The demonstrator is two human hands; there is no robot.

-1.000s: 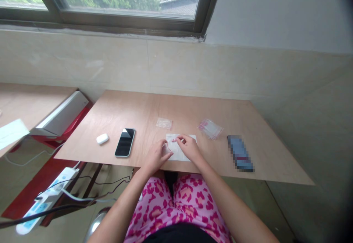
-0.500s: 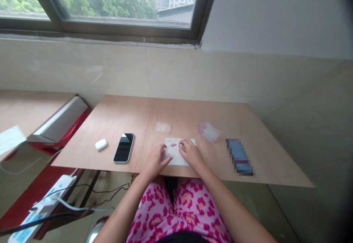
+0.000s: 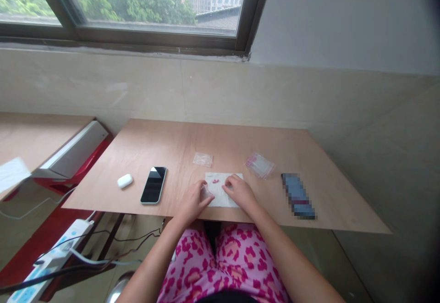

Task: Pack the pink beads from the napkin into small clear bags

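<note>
Near the front edge of the wooden table [image 3: 178,142] lies a white sheet [image 3: 223,200] with a few small pink pieces [image 3: 215,181] on it. My left hand [image 3: 195,201] rests at the sheet's left edge, fingertips pinched on something thin and pinkish that is too small to name. My right hand [image 3: 240,191] lies on the sheet's right part, fingers curled down by the pink pieces; whether it pinches one is unclear.
A black phone [image 3: 153,184] and a white earbud case [image 3: 124,181] lie to the left. Two small clear bags [image 3: 202,159] [image 3: 260,164] sit behind the sheet, a dark flat object [image 3: 297,195] to the right. A power strip [image 3: 51,257] and cables lie on the floor left.
The view tilted up slightly. My right hand slid a little back toward me along the sheet; my left hand stayed at the sheet's left edge.
</note>
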